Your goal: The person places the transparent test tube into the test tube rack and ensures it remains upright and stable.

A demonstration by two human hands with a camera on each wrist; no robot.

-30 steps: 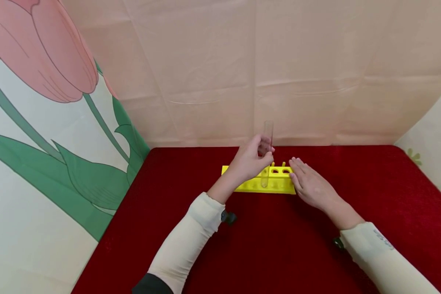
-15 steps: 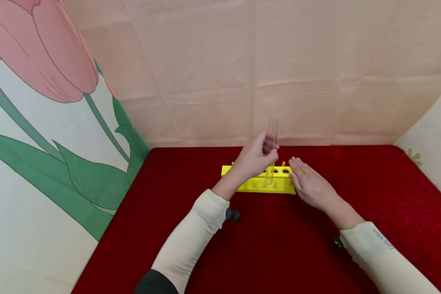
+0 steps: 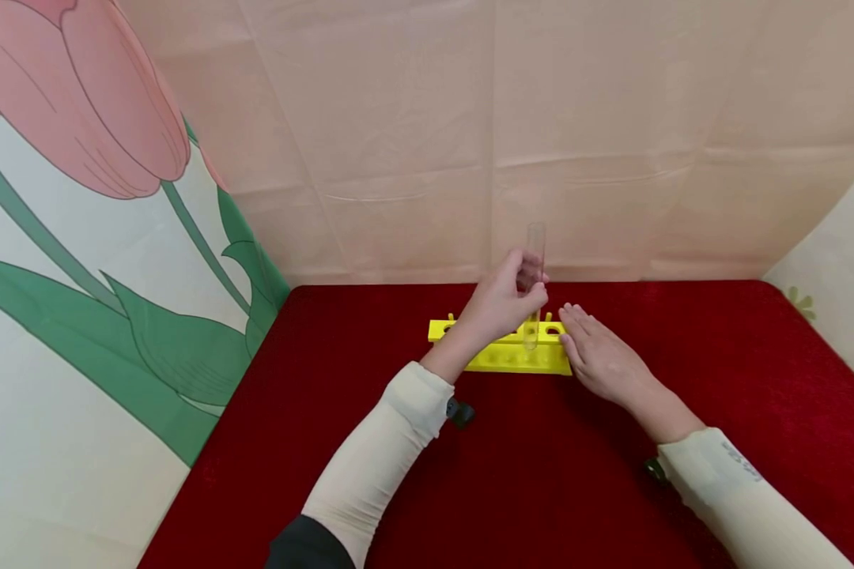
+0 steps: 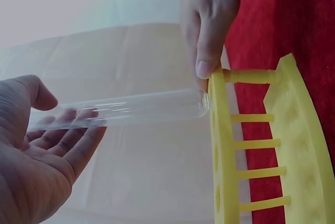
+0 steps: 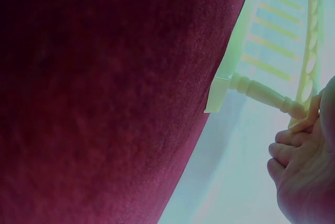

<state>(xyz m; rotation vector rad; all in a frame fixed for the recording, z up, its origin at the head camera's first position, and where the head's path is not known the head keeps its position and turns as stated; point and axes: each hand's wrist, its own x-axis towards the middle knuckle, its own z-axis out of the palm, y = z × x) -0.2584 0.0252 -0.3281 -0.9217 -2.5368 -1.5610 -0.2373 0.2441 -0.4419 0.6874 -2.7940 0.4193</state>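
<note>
My left hand (image 3: 496, 307) holds a clear glass test tube (image 4: 157, 108) between thumb and curled fingers, above a yellow test tube rack (image 3: 512, 360). In the head view the tube stands nearly upright, its lower part overlapping the rack's right half. The left wrist view shows its rounded bottom right at the rack's top plate (image 4: 220, 130), near the end by my right hand. My right hand (image 3: 605, 359) rests against the rack's right end with straight fingers, thumb at the top plate's edge. My left hand and forearm hide part of the rack's left side.
A red cloth (image 3: 527, 474) covers the table under the rack. Behind it hangs a beige curtain (image 3: 612, 158), with a large printed tulip (image 3: 114, 103) on the left. Small dark wrist cameras (image 3: 461, 412) sit below both cuffs.
My left hand has moved the test tube to the right and slightly up along the rack, toward its right end. My right hand and the rack have stayed in place.
</note>
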